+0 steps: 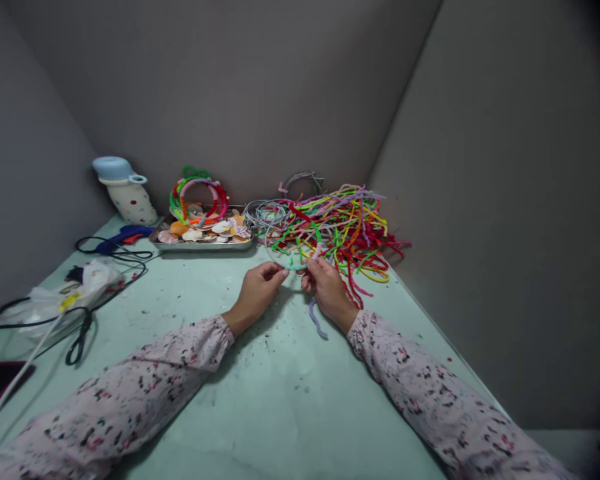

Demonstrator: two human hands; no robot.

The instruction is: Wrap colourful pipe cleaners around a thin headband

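Small coloured marks on the bottle [131, 197], ahead-left of the left hand [260, 290], are too small to read. That hand pinches the near rim of a partly wrapped hoop [296, 267] between thumb and fingers; the right hand [330, 290] pinches it too, a lavender strand [317, 320] showing nearer the body. Right of that hand runs the edge of the tabletop [290, 400].

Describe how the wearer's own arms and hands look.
Both the left sleeve and right sleeve are long, pale pink, scattered with small dark and reddish marks, and gathered at the wrist. The left hand and right hand wear no gloves.
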